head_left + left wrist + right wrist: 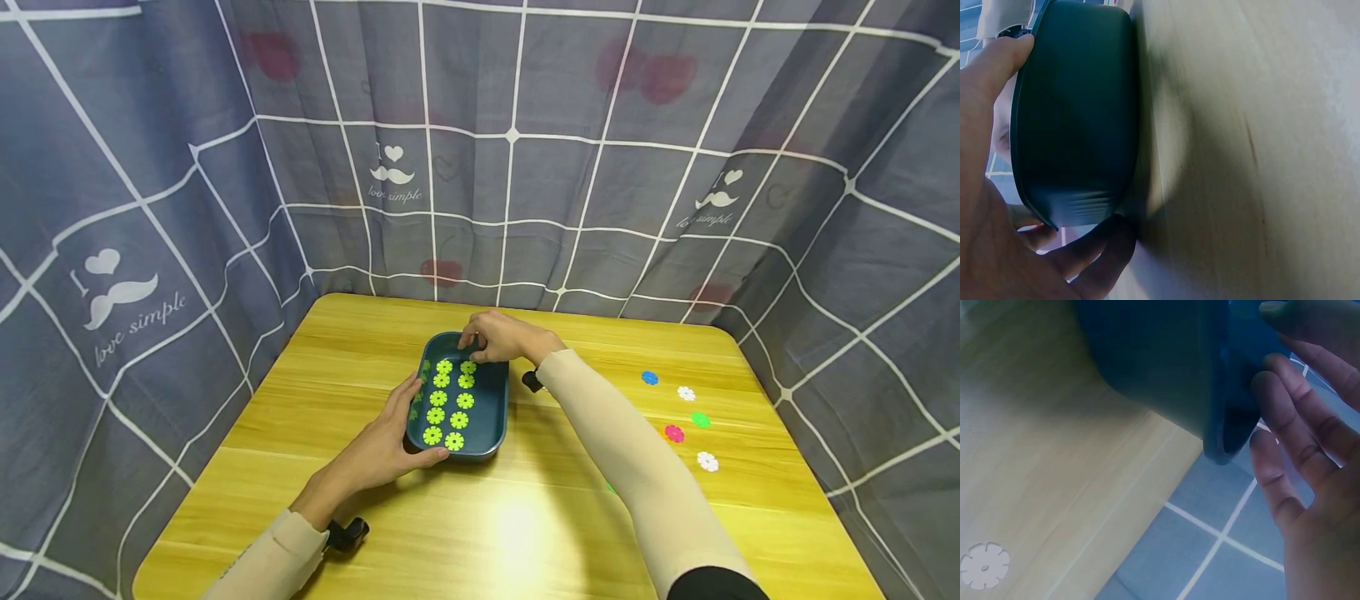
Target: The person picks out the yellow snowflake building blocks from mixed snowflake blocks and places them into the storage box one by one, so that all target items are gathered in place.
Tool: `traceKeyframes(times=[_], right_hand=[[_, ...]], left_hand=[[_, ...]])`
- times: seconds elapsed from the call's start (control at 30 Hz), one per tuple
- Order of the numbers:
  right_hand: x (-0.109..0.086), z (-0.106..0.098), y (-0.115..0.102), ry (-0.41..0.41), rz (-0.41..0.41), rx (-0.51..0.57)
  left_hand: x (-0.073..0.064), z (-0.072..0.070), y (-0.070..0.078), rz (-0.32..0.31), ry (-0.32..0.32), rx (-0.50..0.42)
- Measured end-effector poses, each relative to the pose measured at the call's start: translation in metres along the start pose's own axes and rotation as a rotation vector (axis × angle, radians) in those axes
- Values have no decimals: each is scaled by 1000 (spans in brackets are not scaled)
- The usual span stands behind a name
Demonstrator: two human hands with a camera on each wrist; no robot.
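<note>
A dark teal rectangular bin [489, 417] stands on the table, several yellow-green flower-shaped discs [465, 401] laid flat inside in two columns. My left hand [381, 446] holds it at the near left corner, thumb on the near rim and fingers along the left side. In the left wrist view, that thumb and the fingers span the bin's outer wall [1079, 112]. Over the bin's far end, my right hand [506, 336] reaches in with fingers bent downward, close to the farthest discs. The right wrist view shows its fingers [1288, 419] loosely spread beside the rim, no disc visible between them.
Loose flower-shaped discs lie on the right of the wooden table [360, 342]: a blue disc [649, 377], white discs [707, 461], a green disc [701, 420] and a pink disc [674, 433]. The right forearm partly covers others. A grey checked curtain [465, 183] surrounds the table.
</note>
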State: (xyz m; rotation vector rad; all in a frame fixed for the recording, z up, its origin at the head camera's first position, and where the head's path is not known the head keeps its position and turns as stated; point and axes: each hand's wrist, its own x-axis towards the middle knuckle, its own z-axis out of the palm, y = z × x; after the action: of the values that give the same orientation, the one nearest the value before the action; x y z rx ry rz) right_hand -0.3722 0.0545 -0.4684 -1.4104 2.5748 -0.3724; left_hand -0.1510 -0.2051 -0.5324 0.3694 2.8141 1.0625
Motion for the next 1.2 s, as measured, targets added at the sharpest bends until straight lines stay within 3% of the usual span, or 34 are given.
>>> traceKeyframes(times=[0.4, 0.7, 1.2], right_hand=[[-19, -5, 0, 70, -32, 29], [-42, -7, -1, 101, -10, 29], [-105, -1, 12, 192, 67, 106]], left_hand=[[0, 0, 1, 15, 8, 1], [0, 0, 3, 9, 8, 0], [2, -1, 2, 34, 25, 30]])
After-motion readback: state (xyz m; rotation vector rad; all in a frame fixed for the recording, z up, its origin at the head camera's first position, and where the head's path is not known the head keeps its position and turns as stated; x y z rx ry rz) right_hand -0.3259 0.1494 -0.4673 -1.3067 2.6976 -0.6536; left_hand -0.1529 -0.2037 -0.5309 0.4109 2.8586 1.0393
